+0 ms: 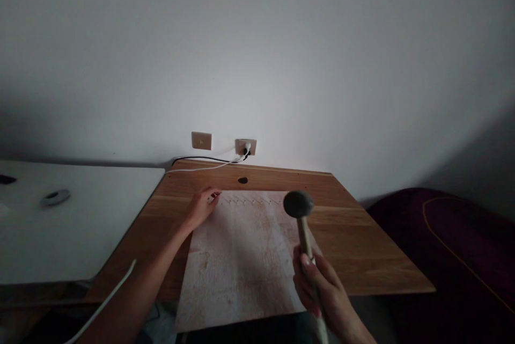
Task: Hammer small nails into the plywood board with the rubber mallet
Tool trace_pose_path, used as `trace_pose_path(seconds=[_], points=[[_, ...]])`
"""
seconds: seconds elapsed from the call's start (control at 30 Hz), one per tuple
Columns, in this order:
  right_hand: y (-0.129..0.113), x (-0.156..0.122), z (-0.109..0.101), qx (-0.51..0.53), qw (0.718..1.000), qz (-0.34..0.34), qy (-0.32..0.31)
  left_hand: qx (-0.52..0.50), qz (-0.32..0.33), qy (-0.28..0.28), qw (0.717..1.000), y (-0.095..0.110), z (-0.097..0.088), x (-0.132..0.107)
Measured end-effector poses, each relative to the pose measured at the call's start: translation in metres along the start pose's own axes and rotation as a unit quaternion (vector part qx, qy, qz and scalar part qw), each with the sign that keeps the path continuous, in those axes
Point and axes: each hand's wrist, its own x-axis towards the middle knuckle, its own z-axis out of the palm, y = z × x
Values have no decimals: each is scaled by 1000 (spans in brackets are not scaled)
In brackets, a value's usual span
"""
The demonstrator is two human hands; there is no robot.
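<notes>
My right hand (317, 279) is wrapped around the wooden handle of a mallet (298, 204), its dark rounded head raised above the right side of a pale board (241, 258). My left hand (204, 205) is at the far left corner of that board, with its fingers curled together; what they pinch, if anything, is too small to make out. Along the board's far edge stand several small pale pegs or nails (244, 202) in a row, to the right of my left fingers. The board lies flat, and its near end reaches past the table's front edge.
Under the board is a brown wooden table (362, 247) against the wall. White and black cables (205, 165) run to a wall socket (245, 146). A white table (80, 231) with a grey object (55, 197) adjoins on the left. Dark purple fabric (450, 236) is at right.
</notes>
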Motion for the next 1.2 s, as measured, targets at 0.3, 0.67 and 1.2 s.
trace_pose_path(seconds=[0.3, 0.67, 1.2], points=[[-10, 14, 25, -338, 939, -9, 64, -19, -15, -2, 1000, -23, 2, -3], [11, 39, 23, -337, 939, 61, 3, -27, -10, -9, 1000, -11, 3, -5], [36, 62, 43, -162, 976, 132, -62, -45, 5, -33, 998, -4, 0, -7]])
